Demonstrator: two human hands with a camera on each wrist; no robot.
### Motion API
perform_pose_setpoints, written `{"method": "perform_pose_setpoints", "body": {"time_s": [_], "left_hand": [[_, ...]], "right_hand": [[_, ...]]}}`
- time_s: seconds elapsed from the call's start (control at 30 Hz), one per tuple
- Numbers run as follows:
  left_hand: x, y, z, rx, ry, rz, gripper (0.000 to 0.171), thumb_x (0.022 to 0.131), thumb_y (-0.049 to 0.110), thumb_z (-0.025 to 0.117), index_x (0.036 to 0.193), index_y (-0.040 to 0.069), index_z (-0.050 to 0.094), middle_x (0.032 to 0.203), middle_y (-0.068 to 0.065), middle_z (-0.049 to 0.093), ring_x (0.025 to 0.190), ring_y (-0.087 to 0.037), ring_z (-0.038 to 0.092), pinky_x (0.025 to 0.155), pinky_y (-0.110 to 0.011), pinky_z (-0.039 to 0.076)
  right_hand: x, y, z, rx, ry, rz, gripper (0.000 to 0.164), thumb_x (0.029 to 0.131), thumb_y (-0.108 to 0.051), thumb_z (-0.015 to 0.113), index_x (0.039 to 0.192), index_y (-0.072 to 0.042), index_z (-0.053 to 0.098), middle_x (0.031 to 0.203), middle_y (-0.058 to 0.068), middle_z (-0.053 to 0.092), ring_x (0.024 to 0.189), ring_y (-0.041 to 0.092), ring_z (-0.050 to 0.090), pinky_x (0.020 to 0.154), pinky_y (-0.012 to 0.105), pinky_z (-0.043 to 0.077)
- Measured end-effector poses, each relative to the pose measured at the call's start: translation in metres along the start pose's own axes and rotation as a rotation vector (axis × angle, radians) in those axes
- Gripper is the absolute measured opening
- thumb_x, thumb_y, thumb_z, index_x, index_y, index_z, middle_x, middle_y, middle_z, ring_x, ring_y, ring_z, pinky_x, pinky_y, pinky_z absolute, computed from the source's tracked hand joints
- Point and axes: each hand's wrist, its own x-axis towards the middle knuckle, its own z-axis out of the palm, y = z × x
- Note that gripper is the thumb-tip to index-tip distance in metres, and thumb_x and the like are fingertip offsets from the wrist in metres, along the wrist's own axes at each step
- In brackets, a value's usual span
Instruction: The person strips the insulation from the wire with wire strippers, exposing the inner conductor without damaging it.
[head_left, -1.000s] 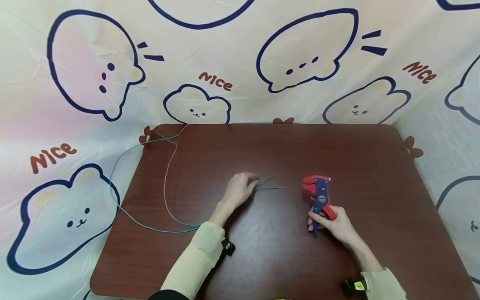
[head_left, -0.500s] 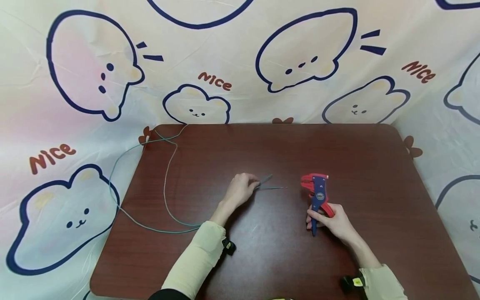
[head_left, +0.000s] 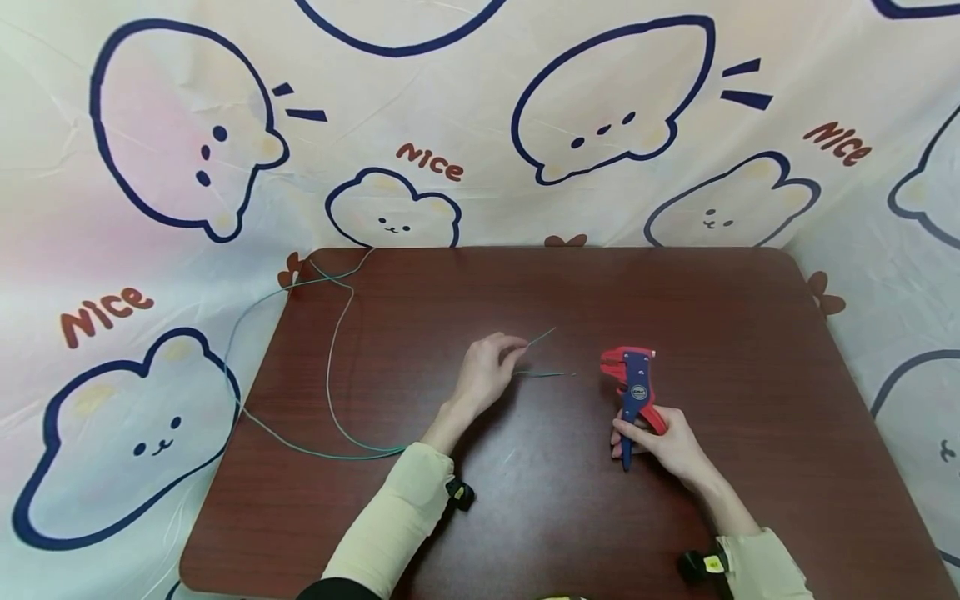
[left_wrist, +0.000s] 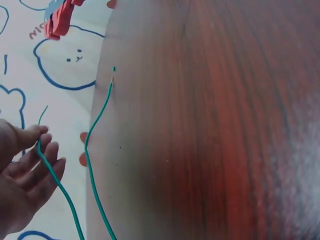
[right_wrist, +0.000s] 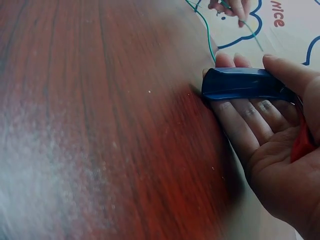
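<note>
Diffuse, moderate lighting with soft shadows and local glare.
Head view: cloth (head_left: 480, 100) bright; table (head_left: 570, 292) darker, with pale sheen near front centre and a soft shadow beside the left hand (head_left: 483, 375). Wrist views: whitish table glare, lower right in left view, lower left in right; dark shadow beside right hand (right_wrist: 280, 170).

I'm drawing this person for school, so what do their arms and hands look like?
The left sleeve and right sleeve are pale yellow-green. A small black device with a bit of yellow sits by each wrist. The left hand and right hand are bare.
</note>
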Motion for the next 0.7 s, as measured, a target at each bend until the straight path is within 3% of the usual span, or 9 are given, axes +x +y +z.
{"method": "perform_pose_setpoints", "body": {"time_s": [0.07, 0.23, 0.3, 0.57, 0.7], "left_hand": [[-0.002, 0.013, -0.008, -0.030, -0.001, 0.004, 0.016, 0.105, 0.026, 0.076, 0.117, 0.020, 0.086, 0.102, 0.004, 0.082, 0.084, -0.008, 0.072, 0.075, -0.029, 0.057], [-0.008, 0.068, -0.048, -0.111, -0.039, 0.005, 0.016, 0.105, 0.015, 0.075, 0.116, 0.010, 0.085, 0.105, -0.006, 0.084, 0.091, -0.019, 0.078, 0.078, -0.035, 0.060], [-0.010, 0.083, -0.057, -0.115, -0.056, 0.004, 0.016, 0.106, 0.013, 0.074, 0.116, 0.008, 0.085, 0.107, -0.007, 0.084, 0.093, -0.021, 0.078, 0.079, -0.035, 0.060], [-0.011, 0.098, -0.063, -0.151, -0.131, 0.074, 0.017, 0.106, 0.010, 0.073, 0.117, 0.004, 0.083, 0.107, -0.008, 0.083, 0.095, -0.022, 0.078, 0.083, -0.040, 0.062], [-0.012, 0.100, -0.063, -0.175, -0.152, 0.125, 0.016, 0.105, 0.008, 0.073, 0.117, 0.002, 0.083, 0.105, -0.011, 0.082, 0.089, -0.021, 0.076, 0.077, -0.030, 0.058]], "right_hand": [[0.000, 0.000, 0.000, 0.007, -0.004, -0.003, 0.036, 0.111, -0.011, 0.066, 0.126, 0.021, 0.062, 0.094, 0.001, 0.084, 0.084, 0.018, 0.085, 0.081, 0.034, 0.069], [0.000, -0.001, 0.001, 0.018, -0.011, -0.008, 0.036, 0.111, -0.010, 0.065, 0.128, 0.022, 0.061, 0.094, 0.000, 0.084, 0.084, 0.018, 0.085, 0.081, 0.034, 0.069], [0.001, -0.002, 0.002, 0.022, -0.012, -0.007, 0.036, 0.111, -0.010, 0.065, 0.127, 0.022, 0.061, 0.094, 0.000, 0.084, 0.084, 0.018, 0.085, 0.081, 0.034, 0.069], [0.002, -0.007, 0.000, 0.094, -0.042, -0.022, 0.038, 0.112, -0.008, 0.063, 0.126, 0.026, 0.055, 0.095, -0.001, 0.083, 0.085, 0.018, 0.085, 0.083, 0.037, 0.069], [0.002, -0.010, -0.002, 0.132, -0.074, -0.037, 0.035, 0.112, -0.006, 0.061, 0.125, 0.026, 0.053, 0.096, 0.000, 0.082, 0.086, 0.018, 0.085, 0.084, 0.037, 0.069]]}}
